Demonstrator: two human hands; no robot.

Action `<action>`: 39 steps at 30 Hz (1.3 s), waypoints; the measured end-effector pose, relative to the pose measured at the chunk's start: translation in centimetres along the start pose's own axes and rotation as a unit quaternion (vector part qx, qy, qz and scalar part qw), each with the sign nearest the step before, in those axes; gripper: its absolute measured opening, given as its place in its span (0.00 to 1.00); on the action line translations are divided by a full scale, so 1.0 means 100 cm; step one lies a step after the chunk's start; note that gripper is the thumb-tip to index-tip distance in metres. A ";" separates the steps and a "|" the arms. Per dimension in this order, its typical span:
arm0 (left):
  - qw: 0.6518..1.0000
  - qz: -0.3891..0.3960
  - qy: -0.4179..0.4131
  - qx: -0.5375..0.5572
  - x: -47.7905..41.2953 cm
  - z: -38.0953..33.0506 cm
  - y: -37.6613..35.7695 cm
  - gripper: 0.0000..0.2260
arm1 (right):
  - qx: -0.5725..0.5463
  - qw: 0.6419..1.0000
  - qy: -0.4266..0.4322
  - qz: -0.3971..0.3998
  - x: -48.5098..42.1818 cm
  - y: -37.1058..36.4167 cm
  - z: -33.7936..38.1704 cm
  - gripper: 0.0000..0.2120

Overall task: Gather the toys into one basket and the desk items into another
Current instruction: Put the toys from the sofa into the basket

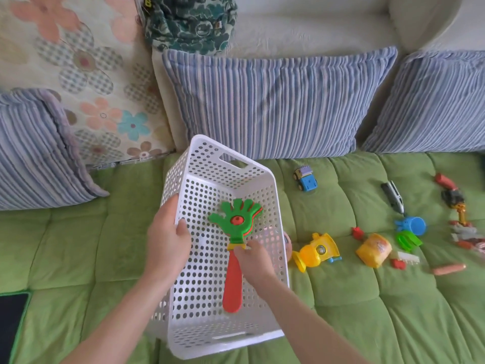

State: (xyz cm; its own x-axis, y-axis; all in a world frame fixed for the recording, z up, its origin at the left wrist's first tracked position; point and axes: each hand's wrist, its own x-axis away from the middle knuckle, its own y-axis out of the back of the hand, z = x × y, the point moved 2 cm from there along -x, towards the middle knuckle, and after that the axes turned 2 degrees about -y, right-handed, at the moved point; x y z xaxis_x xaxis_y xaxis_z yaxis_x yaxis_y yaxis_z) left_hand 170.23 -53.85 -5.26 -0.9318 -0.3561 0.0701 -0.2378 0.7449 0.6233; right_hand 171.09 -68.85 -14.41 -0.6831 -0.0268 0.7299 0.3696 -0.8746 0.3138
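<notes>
One toy is going in right now! The right hand (252, 258) pinches the hand clapper (236, 224) at its yellow neck. The toy lies inside the white basket (210, 158), dead centre of the frame, with its green palm toward the far end and its red handle toward the near end. The left hand (168, 232) is clamped on the basket's left wall, fingers curled over the rim to steady it, so the hands are apart and each has its own grip.

I'd call this the sorting of the toys, barely begun, since the clapper is the only thing I can see in the basket. Plenty waits on the green quilted cover (341, 311) to the right. A yellow toy (317, 250) sits near the basket's right wall, with a blue toy car (305, 179) farther up. More bright pieces, among them a blue cup (412, 224), trail off to the right edge.

The likely next move is to let the clapper go and swing the right hand out to that yellow toy while the left hand holds the basket. A second basket for desk items is nowhere in view. A dark flat slab (11, 324) at the lower left might belong there, though I can't tell what it is.
</notes>
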 end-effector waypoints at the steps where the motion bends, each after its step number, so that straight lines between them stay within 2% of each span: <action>1: 1.000 0.004 0.007 0.002 -0.002 0.000 -0.002 0.23 | 0.016 1.000 0.017 -0.010 -0.003 0.006 -0.003 0.08; 2: 1.000 0.006 0.014 0.002 -0.004 0.000 -0.004 0.23 | 0.024 0.999 0.036 -0.030 -0.007 0.014 -0.005 0.05; 5: 1.000 -0.009 0.019 -0.003 -0.009 -0.008 -0.008 0.23 | 0.010 0.984 0.091 -0.150 -0.021 0.048 -0.012 0.11; 8: 0.999 -0.031 0.020 -0.019 -0.014 -0.015 -0.011 0.23 | -0.036 0.974 0.051 -0.217 -0.040 0.078 -0.025 0.10; 11: 0.997 -0.057 0.022 -0.048 -0.022 -0.014 -0.014 0.22 | 0.097 0.982 0.005 -0.164 -0.069 0.098 -0.049 0.11; 14: 0.994 -0.068 0.034 -0.076 -0.028 -0.008 -0.021 0.23 | 0.241 0.965 -0.005 -0.104 -0.099 0.105 -0.064 0.12; 19: 0.990 -0.072 0.041 -0.114 -0.035 -0.002 -0.029 0.23 | 0.344 0.937 0.003 -0.057 -0.126 0.101 -0.066 0.04; 21: 0.990 -0.071 0.028 -0.117 -0.037 0.001 -0.028 0.23 | 0.350 0.936 -0.001 -0.038 -0.135 0.092 -0.067 0.07; 23: 0.991 -0.069 0.016 -0.112 -0.038 0.003 -0.027 0.24 | 0.359 0.932 -0.007 -0.047 -0.142 0.084 -0.068 0.12; 26: 0.991 -0.072 0.020 -0.113 -0.042 0.008 -0.026 0.24 | 0.383 0.919 -0.017 -0.093 -0.148 0.078 -0.068 0.11; 30: 0.992 -0.055 0.030 -0.114 -0.044 0.011 -0.021 0.24 | 0.394 0.912 -0.002 -0.115 -0.140 0.082 -0.057 0.12; 39: 0.996 -0.017 -0.007 -0.086 -0.043 -0.010 -0.027 0.25 | 0.340 0.911 0.027 -0.230 -0.097 0.157 -0.005 0.13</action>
State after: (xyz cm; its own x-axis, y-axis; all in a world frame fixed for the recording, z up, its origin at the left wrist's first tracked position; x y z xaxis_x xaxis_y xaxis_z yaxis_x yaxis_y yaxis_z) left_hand 175.19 -54.92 -6.49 -0.9279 -0.3711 0.0363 -0.2201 0.6238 0.7500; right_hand 183.23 -82.61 -16.88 -0.8875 0.2267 0.4012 0.3294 -0.2968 0.8963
